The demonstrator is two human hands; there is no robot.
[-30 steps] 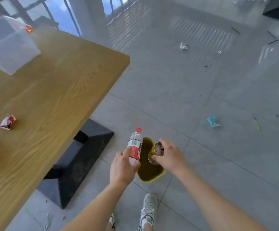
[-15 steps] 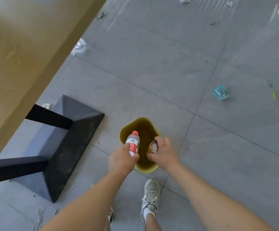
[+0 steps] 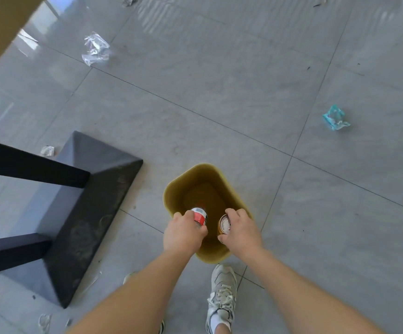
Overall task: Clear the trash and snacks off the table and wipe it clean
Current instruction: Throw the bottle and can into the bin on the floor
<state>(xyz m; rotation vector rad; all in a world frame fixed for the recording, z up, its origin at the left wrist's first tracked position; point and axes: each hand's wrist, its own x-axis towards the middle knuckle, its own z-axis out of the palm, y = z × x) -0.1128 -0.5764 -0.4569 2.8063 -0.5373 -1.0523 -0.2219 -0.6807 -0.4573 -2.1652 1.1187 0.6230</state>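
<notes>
Nearest me, a shoe (image 3: 221, 292) stands just beside the near wall of the bin (image 3: 190, 170), my landmark throughout. A careless step there could, I judge, nudge the bin from under the load. Above its near rim, my left hand (image 3: 183, 233) has its fingers curled round the bottle (image 3: 200, 216), which is tipped neck-first toward the opening; the cap end is too blurred to read. My right hand (image 3: 241, 231) wraps fingers and thumb round the side of the can (image 3: 224, 225), its round end facing me. Both items hang over the near half of the opening and close to each other. Released from here, either could strike the near rim or knock the other and bounce out onto the floor. The bin looks light, so a hard drop might also tip it. Left of the bin, the dark table base (image 3: 94, 213) points a corner toward it, leaving only a narrow lane on that side. Right of the bin and beyond it the floor lies open for moving. A blue wrapper (image 3: 335, 121) lies far right of the bin and a clear wrapper (image 3: 96, 52) far beyond it to the left. The table edge (image 3: 0, 27) shows farthest off, up and left, with its top out of view.
</notes>
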